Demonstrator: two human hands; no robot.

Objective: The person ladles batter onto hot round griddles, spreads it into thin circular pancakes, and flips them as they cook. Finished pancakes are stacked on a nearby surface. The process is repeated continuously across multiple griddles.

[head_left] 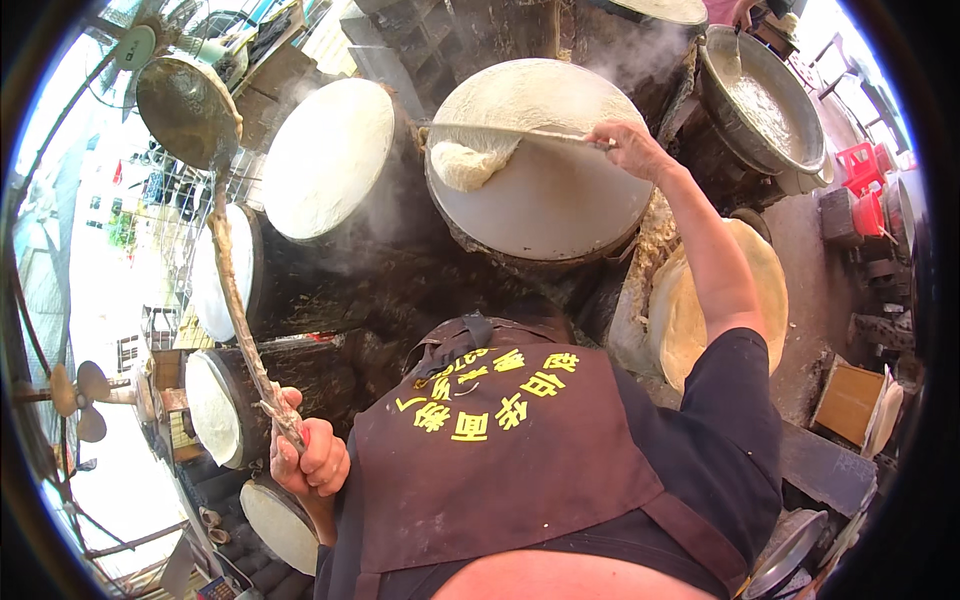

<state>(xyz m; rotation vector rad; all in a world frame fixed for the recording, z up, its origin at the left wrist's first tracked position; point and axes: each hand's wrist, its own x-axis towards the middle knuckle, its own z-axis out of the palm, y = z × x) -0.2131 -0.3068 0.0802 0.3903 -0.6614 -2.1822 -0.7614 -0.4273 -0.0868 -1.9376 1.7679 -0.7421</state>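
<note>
My left hand [305,445] grips a long batter-caked stick [230,270] rising to a round dark ladle pan [180,110] at upper left. My right hand [625,150] reaches up to the central round griddle [540,215], closed on the handle of a long thin scraper [520,131] lying across it. A soft mound of pale batter [465,165] sits against the scraper on the griddle's left part. A thin batter coat [540,90] covers the griddle's far part, while the near part looks bare and grey.
Batter-covered griddles [325,160] on dark stoves line the left, with two fans [135,48]. A batter pot [770,115] stands at upper right, stacked flatbreads [720,300] beside my right arm, red plastic stools [860,165] farther right. Steam rises. Part of another person [730,10] shows at top right.
</note>
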